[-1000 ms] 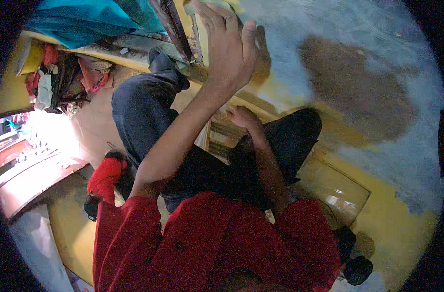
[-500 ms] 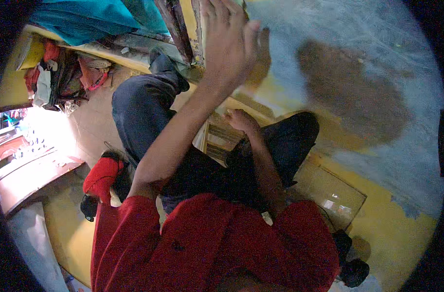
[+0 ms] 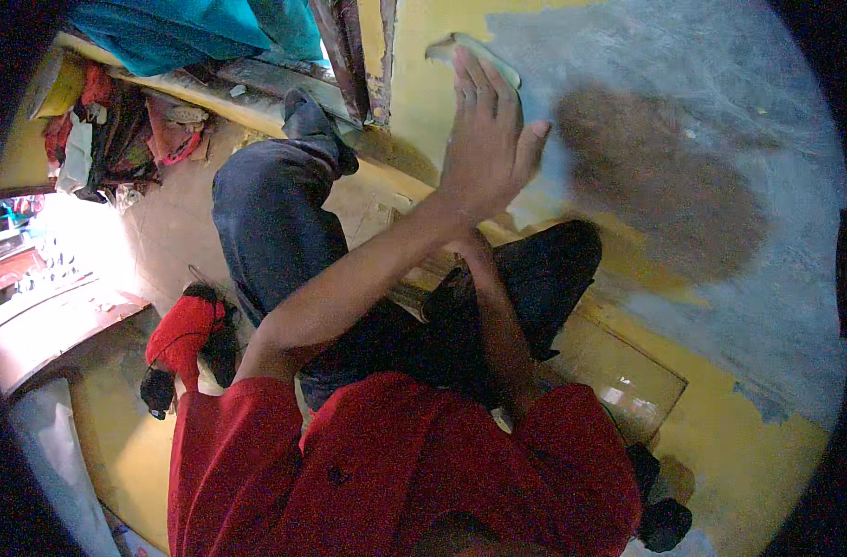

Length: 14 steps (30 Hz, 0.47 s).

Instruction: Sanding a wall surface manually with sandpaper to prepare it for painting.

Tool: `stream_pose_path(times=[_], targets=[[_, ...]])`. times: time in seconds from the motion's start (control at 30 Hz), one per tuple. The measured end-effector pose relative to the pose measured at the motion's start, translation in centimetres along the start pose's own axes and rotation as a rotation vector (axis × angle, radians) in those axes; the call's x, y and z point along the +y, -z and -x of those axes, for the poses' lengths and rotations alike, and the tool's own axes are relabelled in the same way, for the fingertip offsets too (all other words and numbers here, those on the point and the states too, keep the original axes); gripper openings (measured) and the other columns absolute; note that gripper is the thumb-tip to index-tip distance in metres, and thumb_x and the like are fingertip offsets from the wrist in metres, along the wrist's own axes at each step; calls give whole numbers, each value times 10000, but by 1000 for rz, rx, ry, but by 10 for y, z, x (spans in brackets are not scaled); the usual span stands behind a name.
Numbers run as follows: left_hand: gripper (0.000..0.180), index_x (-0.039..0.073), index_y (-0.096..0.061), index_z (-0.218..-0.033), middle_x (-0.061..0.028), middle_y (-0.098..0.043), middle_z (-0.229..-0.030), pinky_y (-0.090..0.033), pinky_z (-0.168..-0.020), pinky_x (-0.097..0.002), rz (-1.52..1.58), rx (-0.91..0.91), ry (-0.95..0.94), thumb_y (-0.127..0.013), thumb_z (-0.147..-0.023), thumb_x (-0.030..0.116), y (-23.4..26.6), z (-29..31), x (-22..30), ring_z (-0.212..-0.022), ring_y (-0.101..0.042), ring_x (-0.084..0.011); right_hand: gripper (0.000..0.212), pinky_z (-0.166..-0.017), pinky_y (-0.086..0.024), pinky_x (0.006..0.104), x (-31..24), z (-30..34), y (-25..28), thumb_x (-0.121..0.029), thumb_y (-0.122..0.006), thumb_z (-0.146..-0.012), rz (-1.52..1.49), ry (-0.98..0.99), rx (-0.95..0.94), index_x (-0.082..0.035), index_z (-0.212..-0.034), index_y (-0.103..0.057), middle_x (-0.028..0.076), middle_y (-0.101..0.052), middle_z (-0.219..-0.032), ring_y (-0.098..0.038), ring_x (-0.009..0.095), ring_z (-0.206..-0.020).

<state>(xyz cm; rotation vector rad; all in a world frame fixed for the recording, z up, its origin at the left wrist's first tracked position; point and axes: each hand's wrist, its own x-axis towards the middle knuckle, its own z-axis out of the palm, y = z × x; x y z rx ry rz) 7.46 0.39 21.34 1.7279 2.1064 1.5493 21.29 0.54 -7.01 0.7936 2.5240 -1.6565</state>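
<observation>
My left hand (image 3: 493, 135) is raised against the painted wall (image 3: 711, 65), fingers stretched forward. Under its fingertips is a thin pale sheet (image 3: 486, 58), like sandpaper, with a curled edge and most of it hidden beneath the fingers. The hand presses this sheet to the wall where yellow meets chalky blue-grey. My right hand (image 3: 470, 246) is low by my knee, largely covered by the left wrist. Its fingers are hidden, so whether it holds anything cannot be seen.
At upper left, teal cloth (image 3: 173, 37) hangs by a dark wooden post (image 3: 342, 56). A pile of bags and cloths (image 3: 117, 139) lies at the left. Beside my left elbow sits a red object (image 3: 184, 334). A framed panel (image 3: 623, 371) is at lower right, near my folded leg (image 3: 549, 278).
My left hand has moved down and to the right over the wall, and the pale sheet's edge shows beyond its fingertips. The left wrist now covers much of my right hand.
</observation>
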Motion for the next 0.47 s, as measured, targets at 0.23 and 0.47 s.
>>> stream_pose_path(times=[0.23,0.47], targets=[[604,-146,-379,-1459,-475,-80,-1603,-128,-1254,-619,-165,131,30,-401,-1107,345,41,-30,-28,-1507,-31,-636,567,-1028,-507,526,-50,5,8,-462,-594,-1019,448,-184,-120,-27,-1381,-572,288,-641,-1316,-628,463,-1197],[825,-111,-205,-1594,-225,-27,-1730,-122,-1279,-562,-142,251,60,-369,-1104,531,75,-56,-19,-1565,-28,-513,595,-1005,-519,529,-39,12,13,-518,-564,-1021,303,-210,-102,-17,-1339,-609,309,-657,-1259,-643,468,-1166]])
